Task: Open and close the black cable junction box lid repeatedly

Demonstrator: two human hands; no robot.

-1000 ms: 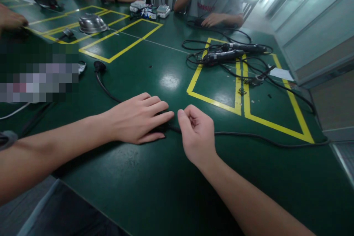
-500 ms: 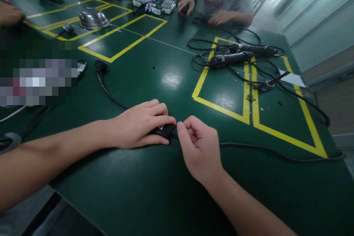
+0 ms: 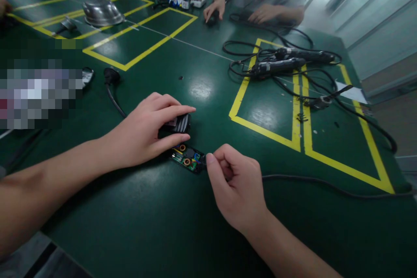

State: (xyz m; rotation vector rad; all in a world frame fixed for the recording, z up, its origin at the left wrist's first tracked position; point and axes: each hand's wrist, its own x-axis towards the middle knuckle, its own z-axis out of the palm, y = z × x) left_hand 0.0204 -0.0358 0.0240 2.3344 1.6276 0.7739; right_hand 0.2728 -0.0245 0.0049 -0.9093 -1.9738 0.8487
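Note:
My left hand [image 3: 146,132] grips a black ribbed plastic cover [image 3: 183,124] between thumb and fingers, a little beyond an exposed circuit board. The green circuit board [image 3: 186,159], with copper coils and coloured wires, lies beside my thumb; its left end is hidden under my hand. At the board's right end, my right hand [image 3: 236,184] pinches the black cable, thumb against curled fingers. That cable [image 3: 302,177] runs off to the right across the table. Behind my left hand, another black cord ends in a plug [image 3: 111,76].
Two black electric screwdrivers [image 3: 276,67] with tangled cords lie on the yellow-taped area at the right. A metal bowl [image 3: 101,12] rests at the far left. Across the green table [image 3: 169,221], a person's hand [image 3: 215,9] touches a dark object. Small screws are scattered nearby.
The black cover has come away from the device, exposing the circuit board. My left hand has moved up and left with the cover; my right hand still pinches the cable.

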